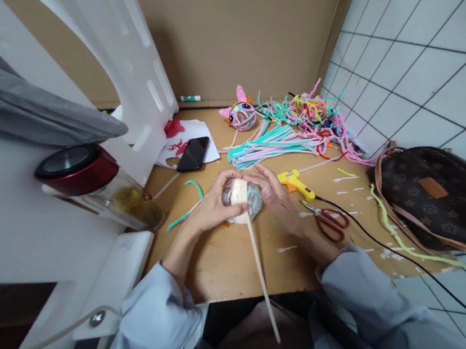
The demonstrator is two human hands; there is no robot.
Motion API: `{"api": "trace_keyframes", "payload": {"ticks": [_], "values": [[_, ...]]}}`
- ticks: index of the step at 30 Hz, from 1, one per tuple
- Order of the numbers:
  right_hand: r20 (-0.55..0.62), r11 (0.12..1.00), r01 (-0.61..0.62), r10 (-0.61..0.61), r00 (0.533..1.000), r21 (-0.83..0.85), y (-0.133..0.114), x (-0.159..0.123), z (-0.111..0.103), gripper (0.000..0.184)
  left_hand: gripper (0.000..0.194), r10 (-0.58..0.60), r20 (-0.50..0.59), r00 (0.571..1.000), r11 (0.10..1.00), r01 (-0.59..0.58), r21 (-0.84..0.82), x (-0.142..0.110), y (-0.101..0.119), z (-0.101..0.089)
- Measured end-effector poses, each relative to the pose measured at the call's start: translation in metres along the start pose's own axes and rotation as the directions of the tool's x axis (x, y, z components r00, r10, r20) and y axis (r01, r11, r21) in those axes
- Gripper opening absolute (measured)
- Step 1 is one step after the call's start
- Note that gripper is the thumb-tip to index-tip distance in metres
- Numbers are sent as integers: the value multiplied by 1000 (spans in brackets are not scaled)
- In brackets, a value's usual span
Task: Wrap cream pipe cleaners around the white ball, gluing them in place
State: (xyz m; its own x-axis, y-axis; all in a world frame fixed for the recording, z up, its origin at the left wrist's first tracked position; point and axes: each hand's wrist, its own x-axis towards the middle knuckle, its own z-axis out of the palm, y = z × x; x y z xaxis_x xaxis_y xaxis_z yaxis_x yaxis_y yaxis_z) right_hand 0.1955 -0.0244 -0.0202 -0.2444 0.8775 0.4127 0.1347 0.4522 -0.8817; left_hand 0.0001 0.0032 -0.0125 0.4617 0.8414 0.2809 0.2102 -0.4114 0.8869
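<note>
Over the middle of the table, a mottled grey and teal ball has a cream strip wound round its middle. The strip's loose end, a long cream pipe cleaner, hangs down past the table's front edge. My left hand grips the ball from the left, its thumb pressing on the cream band and its fingers over the top. From the right, my right hand curves against the ball, fingertips at its top. The ball's underside is hidden.
Behind lie cut pipe cleaners, a tangled coloured pile and a decorated ball with pink ears. A yellow glue gun, scissors and brown bag are right. A phone and glass bottle stand left.
</note>
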Motion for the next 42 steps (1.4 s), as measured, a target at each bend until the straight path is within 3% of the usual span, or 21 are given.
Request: {"api": "trace_keyframes", "payload": {"ticks": [7, 10, 31, 42], "values": [[79, 938, 117, -96, 992, -326, -3, 0, -1, 59, 62, 14, -12, 1000, 999, -13, 53, 0, -3, -1], [112, 906, 155, -121, 986, -393, -3, 0, 0, 58, 63, 7, -13, 1000, 998, -6, 58, 0, -3, -1], [207, 788, 292, -211, 955, -542, 2, -1, 1, 53, 52, 79, -28, 997, 995, -76, 70, 1, -1, -2], [210, 784, 299, -218, 953, -545, 1, 0, 0, 56, 41, 124, -18, 992, 989, -122, 89, 2, 3, -1]]}}
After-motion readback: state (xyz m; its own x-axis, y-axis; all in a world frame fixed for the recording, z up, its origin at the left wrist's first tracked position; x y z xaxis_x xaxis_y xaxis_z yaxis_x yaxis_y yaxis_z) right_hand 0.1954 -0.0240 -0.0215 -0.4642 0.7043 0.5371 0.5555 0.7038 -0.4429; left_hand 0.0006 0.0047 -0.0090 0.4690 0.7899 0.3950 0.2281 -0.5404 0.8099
